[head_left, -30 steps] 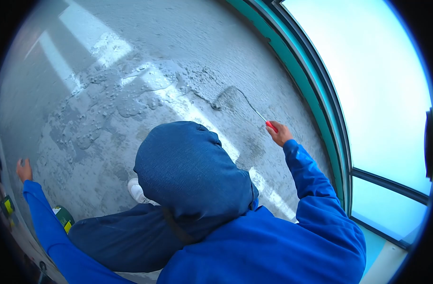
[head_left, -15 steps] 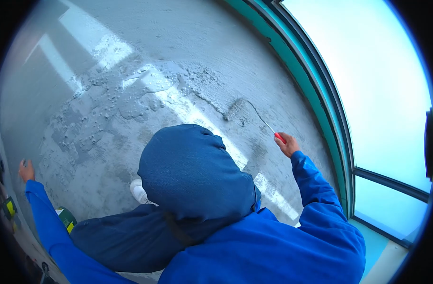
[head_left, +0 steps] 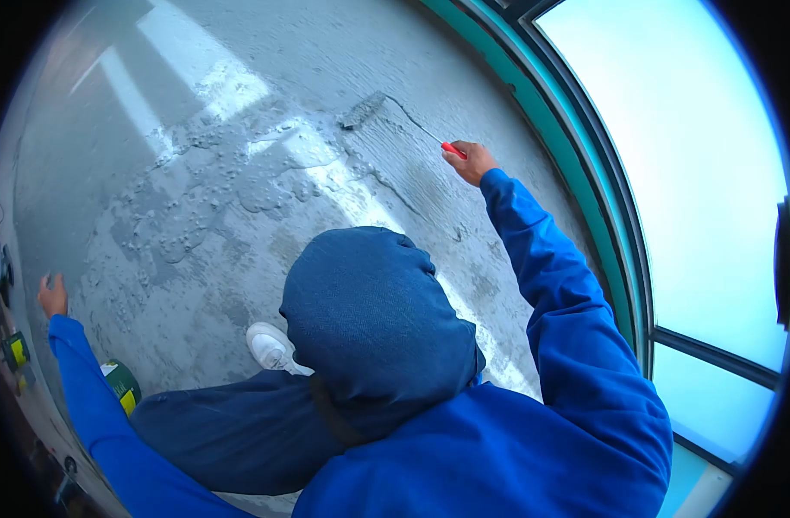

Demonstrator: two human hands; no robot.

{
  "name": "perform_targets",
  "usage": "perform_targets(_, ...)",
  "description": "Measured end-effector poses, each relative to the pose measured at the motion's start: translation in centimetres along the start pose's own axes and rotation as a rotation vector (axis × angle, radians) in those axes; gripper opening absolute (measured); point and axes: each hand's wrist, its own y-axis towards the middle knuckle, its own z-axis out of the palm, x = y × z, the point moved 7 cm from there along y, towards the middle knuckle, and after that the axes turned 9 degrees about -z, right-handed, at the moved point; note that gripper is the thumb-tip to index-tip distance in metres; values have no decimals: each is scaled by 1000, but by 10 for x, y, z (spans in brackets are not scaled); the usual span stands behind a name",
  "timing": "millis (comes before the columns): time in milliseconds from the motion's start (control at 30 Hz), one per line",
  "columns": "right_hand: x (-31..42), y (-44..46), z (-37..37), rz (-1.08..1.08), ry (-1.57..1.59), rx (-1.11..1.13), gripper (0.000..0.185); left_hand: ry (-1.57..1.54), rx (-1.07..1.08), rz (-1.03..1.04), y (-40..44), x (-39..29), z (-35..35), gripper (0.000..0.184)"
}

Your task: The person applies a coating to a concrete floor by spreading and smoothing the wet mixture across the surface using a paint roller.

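Observation:
My right hand is closed around the red handle of a paint roller. Its bent wire frame leads to a grey, wet roller sleeve that rests on the floor at upper centre. Wet grey coating with lumps and ridges covers much of the floor around it. Over at the far left, my left hand is held out with thumb and finger apart, and I see nothing in it. Below that hand stands a dark green container with a yellow patch, partly hidden by my sleeve.
A teal window frame with bright panes curves along the right. Rounded dark blue cloth fills the lower middle, beside a white shoe. Another green and yellow item stands at the left edge. Strips of sunlight cross the floor.
My right hand has pushed the roller forward and to the left, leaving a textured track. The left hand has risen slightly. The view has shifted a little, showing more of the shoe.

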Motion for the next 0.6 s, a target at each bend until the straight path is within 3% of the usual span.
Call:
perform_targets(133,-48,-60,-8,21,-84,15,39,-63,49,-7,8,11,10,52)
perform_targets(333,-122,-194,-34,227,-151,-14,37,-45,43,20,5,-7,13,53)
perform_targets(600,-181,-305,-58,418,-46,9,41,-29,71,16,10,-20,20,52)
